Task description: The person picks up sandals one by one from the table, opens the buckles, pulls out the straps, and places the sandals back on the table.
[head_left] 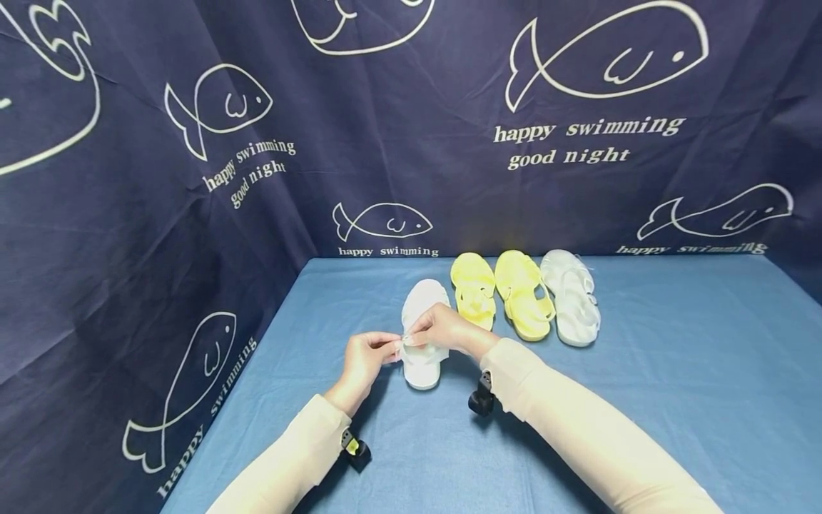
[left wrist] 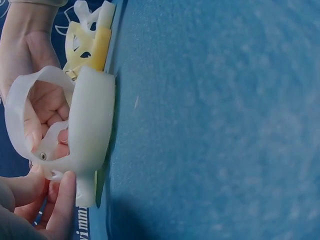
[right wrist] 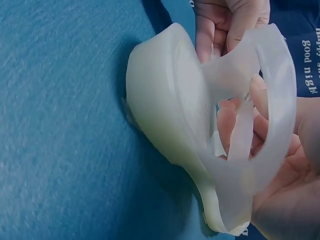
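Observation:
A white sandal (head_left: 424,294) stands on the blue cloth in the middle of the head view, toe end away from me. At its left side my left hand (head_left: 363,360) pinches the strap's edge between thumb and fingers. My right hand (head_left: 447,328) reaches over the sandal and pinches the same strap area from above, fingertips close to the left hand's. In the left wrist view a small round metal stud (left wrist: 43,156) shows on the strap. The heel strap (right wrist: 282,95) arches up in the right wrist view, with the right thumb inside its loop.
To the right of the worked sandal stand a yellow sandal (head_left: 472,268), a second yellow sandal (head_left: 511,270) and another white sandal (head_left: 578,332), side by side. Dark blue curtains (head_left: 411,157) with fish drawings rise behind and left of the blue-covered table (head_left: 674,400).

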`<state>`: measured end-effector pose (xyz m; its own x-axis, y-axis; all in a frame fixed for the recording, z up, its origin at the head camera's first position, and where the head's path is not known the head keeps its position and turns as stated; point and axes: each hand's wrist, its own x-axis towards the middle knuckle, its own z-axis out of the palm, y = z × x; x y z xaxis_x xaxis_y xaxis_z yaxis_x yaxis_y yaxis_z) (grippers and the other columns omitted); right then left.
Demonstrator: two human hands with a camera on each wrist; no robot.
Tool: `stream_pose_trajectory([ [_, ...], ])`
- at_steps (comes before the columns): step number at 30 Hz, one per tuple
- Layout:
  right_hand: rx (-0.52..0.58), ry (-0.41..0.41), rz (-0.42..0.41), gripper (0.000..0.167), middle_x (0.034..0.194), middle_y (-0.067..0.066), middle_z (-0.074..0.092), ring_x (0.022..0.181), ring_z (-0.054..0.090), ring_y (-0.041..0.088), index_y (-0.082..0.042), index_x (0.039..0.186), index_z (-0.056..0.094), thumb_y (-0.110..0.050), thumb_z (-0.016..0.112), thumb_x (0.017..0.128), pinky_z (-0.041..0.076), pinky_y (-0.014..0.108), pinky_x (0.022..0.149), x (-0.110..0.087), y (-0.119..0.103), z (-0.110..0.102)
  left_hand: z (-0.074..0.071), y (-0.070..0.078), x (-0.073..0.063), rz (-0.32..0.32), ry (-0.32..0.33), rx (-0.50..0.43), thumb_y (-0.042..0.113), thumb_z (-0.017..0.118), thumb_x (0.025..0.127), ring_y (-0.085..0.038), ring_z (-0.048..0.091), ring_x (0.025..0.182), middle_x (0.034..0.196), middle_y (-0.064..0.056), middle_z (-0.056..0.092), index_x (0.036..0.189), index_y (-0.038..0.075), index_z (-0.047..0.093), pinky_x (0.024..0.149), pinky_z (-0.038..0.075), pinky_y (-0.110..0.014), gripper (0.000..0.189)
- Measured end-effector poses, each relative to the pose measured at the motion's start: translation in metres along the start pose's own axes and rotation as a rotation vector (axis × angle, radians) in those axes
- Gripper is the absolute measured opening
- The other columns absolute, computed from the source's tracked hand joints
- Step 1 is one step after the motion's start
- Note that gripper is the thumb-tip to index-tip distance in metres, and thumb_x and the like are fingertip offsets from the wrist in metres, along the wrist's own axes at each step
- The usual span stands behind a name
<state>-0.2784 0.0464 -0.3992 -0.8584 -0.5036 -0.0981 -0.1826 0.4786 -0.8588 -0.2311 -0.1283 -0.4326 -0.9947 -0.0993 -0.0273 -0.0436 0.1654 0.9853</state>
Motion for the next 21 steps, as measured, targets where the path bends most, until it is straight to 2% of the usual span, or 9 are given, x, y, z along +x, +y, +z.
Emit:
stream_pose_trajectory([
  [7,0.071,0.025,0.085,0.018,0.082,0.011,0.075,0.077,0.067,0.012,-0.003,0.096,0.077,-0.015,0.077,0.083,0.049,0.018,0.073,-0.0001,0.0029,0.0012,0.0013,0.0013,0.0000,-0.004,-0.011,-0.021,-0.005,0.067,0.086,-0.007,0.066,0.067,0.091,-0.023,0.072,0.099,-0.016,0.069,0.071,0.061,-0.031,0.017],
  [16,0.060,0.040,0.075,0.018,0.082,0.008,0.076,0.074,0.065,0.008,-0.004,0.094,0.078,-0.015,0.079,0.081,0.050,0.018,0.075,0.0030,0.0036,0.0057,-0.0008,0.0003,0.0002,-0.012,0.008,-0.042,-0.006,0.067,0.086,-0.006,0.065,0.065,0.087,-0.018,0.072,0.099,-0.016,0.069,0.065,0.060,-0.023,0.016],
  [21,0.073,0.038,0.103,0.019,0.082,0.007,0.076,0.077,0.065,0.007,-0.005,0.095,0.078,-0.017,0.080,0.080,0.051,0.020,0.078,0.0048,0.0064,0.0042,-0.0009,0.0016,0.0022,-0.022,-0.002,0.004,-0.005,0.068,0.085,-0.008,0.066,0.066,0.083,-0.015,0.072,0.097,-0.014,0.070,0.067,0.060,-0.027,0.015],
])
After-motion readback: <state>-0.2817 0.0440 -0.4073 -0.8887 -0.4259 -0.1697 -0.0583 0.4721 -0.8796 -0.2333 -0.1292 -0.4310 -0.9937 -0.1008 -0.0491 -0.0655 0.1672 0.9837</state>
